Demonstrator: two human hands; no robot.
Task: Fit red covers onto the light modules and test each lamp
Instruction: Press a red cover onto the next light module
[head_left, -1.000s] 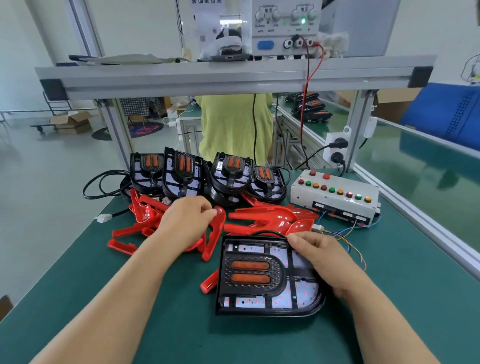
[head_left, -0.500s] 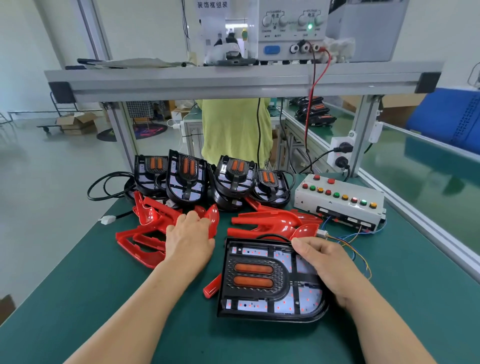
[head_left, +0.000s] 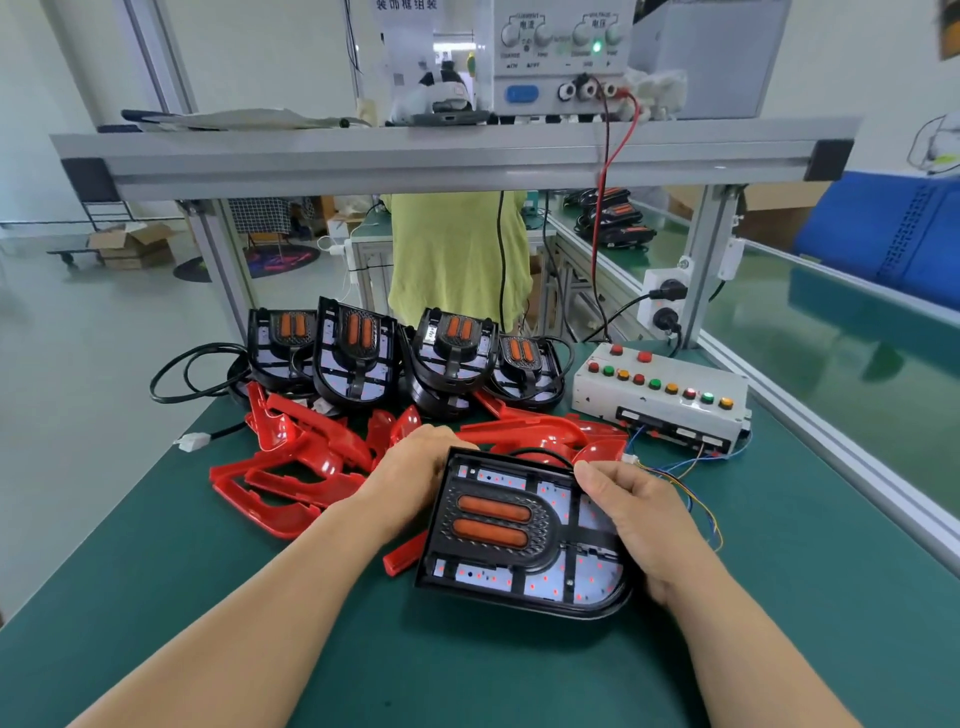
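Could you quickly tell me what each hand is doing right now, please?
Left hand: closed on the left edge of the light module.
Right hand: closed on the same module's right side, thumb on top.

We are at a factory assembly bench, green antistatic mat (head_left: 779, 597), aluminium-profile frame (head_left: 441, 156), bench power supply (head_left: 563, 57) on its shelf, push-button test box (head_left: 662, 397), rows of lamp modules (head_left: 358, 353), more benches behind.

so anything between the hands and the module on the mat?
Nothing visible. Both hands already hold the light module: the left hand at its left edge, the right hand on its right side. It has no cover yet; the red covers lie just left.
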